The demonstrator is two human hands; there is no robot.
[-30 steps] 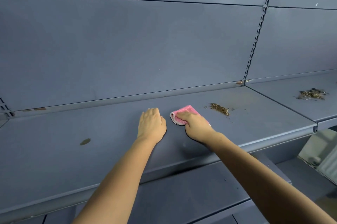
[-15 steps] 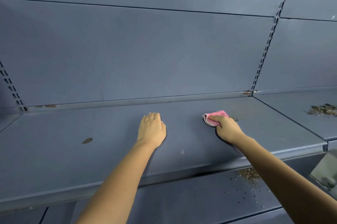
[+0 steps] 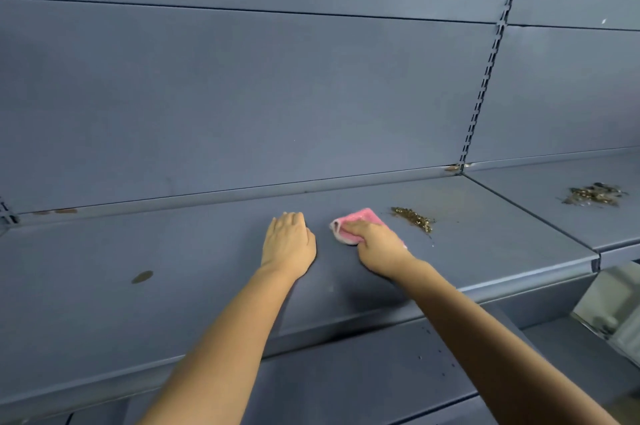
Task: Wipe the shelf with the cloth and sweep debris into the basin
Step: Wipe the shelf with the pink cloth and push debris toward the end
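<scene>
A grey-blue back wall [image 3: 277, 95] rises behind the shelf [image 3: 173, 251], with a slotted upright [image 3: 485, 78] running down it on the right. The shelf is long and flat; a second shelf [image 3: 571, 217] joins it on the right and a lower shelf [image 3: 346, 383] shows beneath.

The left hand [image 3: 289, 244] rests flat on the shelf, palm down, its fingers [image 3: 291, 218] straight and together, holding nothing. The right hand [image 3: 375, 244] lies just beside it, its fingers [image 3: 353, 228] curled over the cloth [image 3: 356, 220] and pressing it to the shelf. The cloth is pink, bunched, mid-shelf.

A small heap of debris [image 3: 414, 217] lies near the cloth's right, not touching it. Another heap [image 3: 594, 194] sits on the second shelf. A brown spot [image 3: 142, 276] marks the shelf at left.
</scene>
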